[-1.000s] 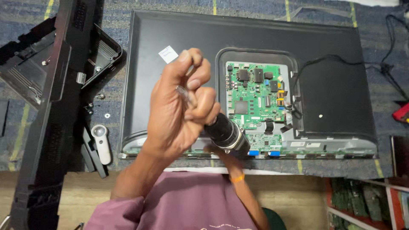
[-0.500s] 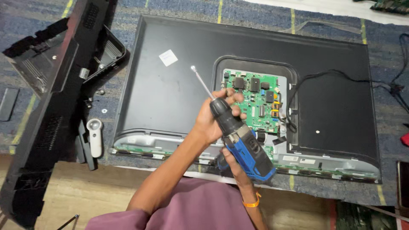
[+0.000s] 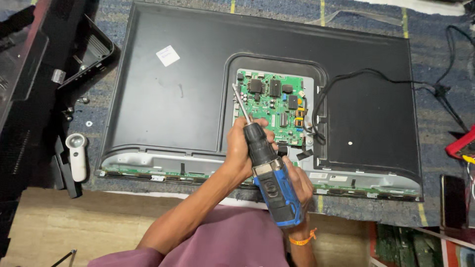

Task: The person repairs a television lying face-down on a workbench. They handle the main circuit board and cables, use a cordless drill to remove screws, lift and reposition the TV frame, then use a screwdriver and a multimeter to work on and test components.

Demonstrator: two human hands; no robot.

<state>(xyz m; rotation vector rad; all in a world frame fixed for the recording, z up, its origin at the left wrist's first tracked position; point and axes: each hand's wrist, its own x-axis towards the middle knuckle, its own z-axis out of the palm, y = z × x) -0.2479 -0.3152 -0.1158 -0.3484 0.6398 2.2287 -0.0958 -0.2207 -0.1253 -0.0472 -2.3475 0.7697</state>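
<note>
The person holds a blue and black cordless drill (image 3: 269, 173) over the back of a flat television (image 3: 173, 99) that lies face down on a striped mat (image 3: 440, 64). The left hand (image 3: 238, 148) is wrapped around the drill's black front barrel, fingers closed tight on it. The right hand (image 3: 299, 180) sits at 4 o'clock from the left, under the blue body, fingers curled round the grip; most of that hand is hidden by the tool. The long bit (image 3: 241, 105) points toward 11 o'clock, its tip over the upper left corner of the green circuit board (image 3: 272, 106) exposed in the television's open recess. Whether the tip touches a screw cannot be made out.

Surroundings: a black cable (image 3: 376, 76) runs from the recess toward 3 o'clock and off across the mat. A white square sticker (image 3: 168, 55) sits on the back panel at 10 o'clock from the board. At 9 o'clock from the hands lie a small white magnifier (image 3: 76, 155), loose screws (image 3: 85, 100) and a removed black cover (image 3: 29, 89), cut off by the left edge. A red object (image 3: 462, 143) and a dark flat item (image 3: 452, 200) are cropped at the right edge. An orange band (image 3: 303, 240) circles the right wrist. The forearms cover part of the television's lower metal strip (image 3: 148, 165).
</note>
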